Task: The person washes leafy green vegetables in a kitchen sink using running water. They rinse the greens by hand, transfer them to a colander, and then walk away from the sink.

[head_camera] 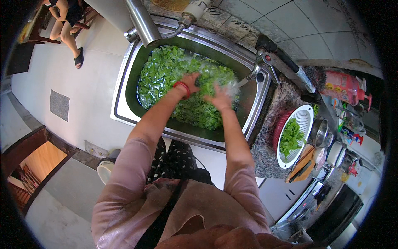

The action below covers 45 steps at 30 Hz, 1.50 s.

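Before me a stainless steel sink [124,119] is filled with water and leafy green vegetables [164,67]. My left hand [190,82], with a red bangle [182,90] at its wrist, is among the leaves near the middle, its fingers spread and partly under water. To its right, my right hand [221,99] lies on the leaves with the fingers apart. Water runs from a small metal tap [255,72] just beyond my right hand and splashes there. Neither hand is closed round any leaves that I can make out.
A large steel faucet [144,23] overhangs the sink's far left corner. On the granite counter at right stand a red-and-white colander [307,124] with leafy greens, a cutting board [306,174] with a knife [300,171], and a pink pump bottle [345,87]. A person [67,34] sits at upper left.
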Each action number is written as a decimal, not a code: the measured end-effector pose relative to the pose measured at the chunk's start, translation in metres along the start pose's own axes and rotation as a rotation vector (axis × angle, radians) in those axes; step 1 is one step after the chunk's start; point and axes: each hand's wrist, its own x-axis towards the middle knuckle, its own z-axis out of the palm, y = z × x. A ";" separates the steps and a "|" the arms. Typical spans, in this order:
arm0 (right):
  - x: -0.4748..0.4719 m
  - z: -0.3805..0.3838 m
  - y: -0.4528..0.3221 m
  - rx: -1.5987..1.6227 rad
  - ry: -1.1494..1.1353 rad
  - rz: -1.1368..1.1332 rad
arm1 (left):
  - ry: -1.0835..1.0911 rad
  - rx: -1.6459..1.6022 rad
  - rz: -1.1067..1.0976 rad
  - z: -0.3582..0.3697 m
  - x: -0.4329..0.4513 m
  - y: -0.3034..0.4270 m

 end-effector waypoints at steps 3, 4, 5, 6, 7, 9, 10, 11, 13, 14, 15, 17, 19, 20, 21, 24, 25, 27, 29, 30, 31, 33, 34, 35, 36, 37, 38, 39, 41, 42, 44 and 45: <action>-0.014 -0.006 -0.002 -0.322 -0.229 -0.118 | -0.006 0.304 -0.214 -0.013 -0.008 0.004; -0.015 -0.001 0.008 -0.366 -0.290 -0.142 | -0.001 0.362 -0.328 -0.018 -0.012 0.015; -0.017 0.014 0.013 -0.396 -0.244 -0.029 | -0.034 0.443 -0.236 -0.014 -0.024 0.033; -0.019 0.034 0.021 -0.425 -0.193 0.090 | -0.066 0.527 -0.137 -0.014 -0.045 0.068; -0.019 0.035 0.013 -0.457 -0.137 0.202 | -0.080 0.598 0.001 -0.004 -0.044 0.068; -0.021 0.028 0.009 -0.591 -0.294 0.040 | -0.090 0.721 0.308 0.049 -0.036 0.039; -0.022 0.020 0.022 -0.543 -0.262 0.009 | -0.105 0.764 0.484 0.078 -0.036 0.023; -0.025 0.015 0.036 -0.494 -0.230 -0.029 | -0.156 0.629 0.274 0.078 -0.034 0.022; -0.023 0.023 0.044 -0.422 -0.151 0.049 | -0.220 0.379 -0.120 0.055 -0.006 0.023; -0.030 0.034 0.039 -0.478 -0.240 0.017 | -0.121 0.487 0.005 0.063 0.001 0.032; -0.032 0.041 0.038 -0.532 -0.336 -0.018 | -0.228 0.585 0.131 0.055 0.008 0.052; -0.024 0.008 0.040 -0.172 -0.427 -0.013 | -0.456 0.753 0.344 0.017 -0.001 0.093; 0.011 -0.015 0.064 0.118 -0.395 0.102 | 0.149 0.667 0.570 -0.008 0.011 0.090; 0.030 -0.023 0.071 -0.007 -0.267 0.057 | 0.139 0.656 0.553 -0.009 0.023 0.084; 0.040 -0.025 0.076 -0.132 -0.147 0.012 | 0.125 0.638 0.533 -0.003 0.033 0.076; 0.042 0.022 0.104 0.181 0.122 0.109 | -0.170 0.479 0.296 0.026 0.041 0.081; 0.036 0.041 0.112 0.006 0.020 0.126 | -0.316 0.407 0.173 0.036 0.035 0.085; 0.023 0.064 0.105 -0.164 -0.132 0.200 | -0.455 0.287 0.076 0.042 0.009 0.086; 0.006 0.040 0.055 -0.020 -0.204 0.329 | -0.309 0.101 -0.008 0.080 -0.007 0.048; -0.003 0.021 0.036 0.133 -0.209 0.435 | -0.239 0.009 -0.027 0.100 -0.006 0.032; -0.005 0.017 0.035 0.256 -0.248 0.441 | -0.279 -0.086 -0.078 0.111 -0.003 0.024; -0.007 0.021 0.044 0.504 -0.333 0.443 | -0.360 -0.276 -0.187 0.124 0.003 0.014; -0.011 0.055 0.077 0.643 -0.205 0.441 | -0.633 -0.255 -0.219 0.110 0.009 0.027; -0.011 0.051 0.084 0.837 -0.227 0.451 | -0.646 -0.525 -0.235 0.086 -0.001 0.037; -0.012 0.036 0.085 1.028 -0.251 0.459 | -0.647 -0.798 -0.250 0.052 -0.021 0.052; -0.011 0.014 0.080 1.214 -0.275 0.460 | -0.633 -1.075 -0.256 0.032 -0.034 0.057; -0.013 -0.018 0.066 1.055 -0.323 0.355 | -0.538 -1.005 -0.037 0.039 -0.033 0.045; -0.017 -0.047 0.055 0.905 -0.360 0.263 | -0.534 -0.857 0.101 0.034 -0.039 0.047; -0.016 -0.060 0.052 0.317 -0.215 -0.110 | -0.519 -0.548 0.373 0.019 -0.051 0.062; -0.012 -0.059 0.052 0.268 -0.208 -0.094 | -0.481 -0.437 0.448 0.016 -0.048 0.063; -0.001 -0.053 0.052 0.210 -0.030 -0.099 | -0.260 -0.108 0.090 0.013 -0.036 0.072; 0.010 -0.044 0.057 0.182 0.013 -0.068 | -0.147 0.059 -0.087 0.011 -0.029 0.079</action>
